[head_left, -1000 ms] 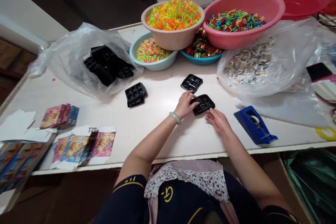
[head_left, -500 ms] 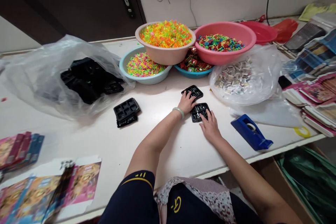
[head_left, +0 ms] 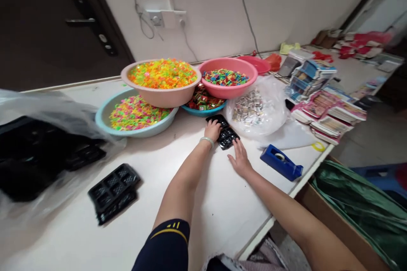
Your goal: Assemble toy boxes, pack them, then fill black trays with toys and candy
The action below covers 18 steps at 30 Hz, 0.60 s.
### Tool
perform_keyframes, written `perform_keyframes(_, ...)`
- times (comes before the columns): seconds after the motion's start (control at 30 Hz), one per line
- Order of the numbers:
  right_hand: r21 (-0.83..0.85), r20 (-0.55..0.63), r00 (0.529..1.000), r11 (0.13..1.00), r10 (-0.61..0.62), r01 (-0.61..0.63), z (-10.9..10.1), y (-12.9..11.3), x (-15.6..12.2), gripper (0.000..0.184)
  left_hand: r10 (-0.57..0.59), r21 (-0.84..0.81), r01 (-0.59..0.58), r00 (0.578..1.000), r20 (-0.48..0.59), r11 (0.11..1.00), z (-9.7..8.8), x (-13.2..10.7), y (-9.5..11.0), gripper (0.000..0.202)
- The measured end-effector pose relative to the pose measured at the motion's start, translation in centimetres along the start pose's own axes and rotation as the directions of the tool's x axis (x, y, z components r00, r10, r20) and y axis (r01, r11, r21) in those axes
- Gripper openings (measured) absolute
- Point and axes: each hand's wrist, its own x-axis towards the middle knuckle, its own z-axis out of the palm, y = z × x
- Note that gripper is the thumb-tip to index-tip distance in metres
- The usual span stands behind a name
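Two small black plastic compartment trays lie on the white table, close together. My left hand [head_left: 212, 130] rests its fingers on the far tray [head_left: 219, 120], a pale bangle round the wrist. My right hand [head_left: 241, 159] has its thumb apart, and its fingertips touch the right edge of the near tray [head_left: 227, 138]. Neither hand is closed round anything. To the left, more black trays [head_left: 115, 186] are stacked a little askew. A clear bag of small pale pieces [head_left: 254, 108] sits just beyond the two trays.
Basins of colourful small plastic pieces stand at the back: a beige one [head_left: 165, 93], a light blue one [head_left: 103, 118] and a pink one [head_left: 235, 87]. A blue tape dispenser [head_left: 280, 163] lies right. A bag of black trays [head_left: 34, 152] is at left, printed cards [head_left: 330, 110] at right.
My view has swung to the right. The two trays now lie nearly edge to edge. My right hand has drawn back from on top of the near tray to its edge.
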Motion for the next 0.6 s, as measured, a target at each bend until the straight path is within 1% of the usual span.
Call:
perform_keyframes(0.1,0.117,-0.009,0.999,0.993,0.034,-0.032,-0.6,-0.4,0.8,0.064,-0.011,-0.003,0.011,0.999,-0.046,1.0,-0.8,0.2,0.0,0.028)
perform_keyframes(0.13,0.169,-0.013,0.999,0.984,0.049,-0.046,-0.8,-0.5,1.1,0.064,-0.015,-0.013,0.014,0.997,-0.073,1.0,-1.2,-0.1,0.0,0.029)
perform_keyframes(0.2,0.261,-0.027,0.996,0.963,0.083,-0.073,-1.3,-1.0,1.7,0.063,-0.024,-0.082,0.011,0.989,-0.149,0.997,-1.8,-1.1,0.7,0.031)
perform_keyframes(0.27,0.319,-0.055,0.992,0.943,0.113,-0.09,-2.2,-1.7,2.0,0.06,-0.023,-0.201,-0.018,0.98,-0.2,0.979,-2.2,-3.1,2.4,0.032)
perform_keyframes(0.3,0.341,-0.073,0.989,0.935,0.126,-0.094,-3.0,-2.1,1.9,0.059,-0.047,-0.266,-0.011,0.976,-0.211,0.964,-2.2,-4.4,3.5,0.032)
perform_keyframes(0.33,0.363,-0.09,0.987,0.927,0.136,-0.094,-4.0,-2.6,1.7,0.057,-0.106,-0.331,0.026,0.969,-0.225,0.943,-2.1,-5.8,4.8,0.034)
perform_keyframes(0.37,0.391,-0.104,0.985,0.916,0.138,-0.087,-5.4,-3.1,1.2,0.055,-0.181,-0.399,0.077,0.956,-0.23,0.914,-1.8,-7.5,6.1,0.036)
perform_keyframes(0.4,0.417,-0.119,0.983,0.905,0.138,-0.077,-7.2,-3.4,0.5,0.055,-0.226,-0.446,0.122,0.956,-0.188,0.887,-1.3,-9.1,7.5,0.037)
perform_keyframes(0.43,0.444,-0.127,0.984,0.894,0.129,-0.06,-9.3,-3.5,-0.3,0.051,-0.197,-0.463,0.129,0.975,-0.101,0.877,-0.7,-10.7,8.8,0.038)
perform_keyframes(0.47,0.518,-0.106,0.991,0.855,0.085,-0.019,-11.9,-3.3,-1.2,0.048,-0.12,-0.456,0.101,0.993,-0.012,0.884,0.0,-12.2,10.0,0.038)
perform_keyframes(0.5,0.58,-0.116,0.991,0.815,0.071,0.009,-14.8,-2.7,-2.0,0.044,-0.015,-0.415,0.039,0.998,0.061,0.909,0.8,-13.5,11.0,0.037)
perform_keyframes(0.53,0.618,-0.172,0.984,0.783,0.057,0.063,-18.0,-1.4,-2.7,0.038,0.07,-0.34,-0.034,0.993,0.094,0.94,1.6,-14.6,11.9,0.038)
perform_keyframes(0.57,0.634,-0.253,0.963,0.767,0.088,0.096,-21.4,0.4,-3.1,0.034,0.126,-0.243,-0.099,0.987,0.099,0.965,2.4,-15.4,12.5,0.041)
perform_keyframes(0.6,0.621,-0.374,0.918,0.771,0.132,0.142,-24.8,2.9,-3.2,0.029,0.169,-0.142,-0.155,0.981,0.098,0.978,3.2,-16.0,13.0,0.044)
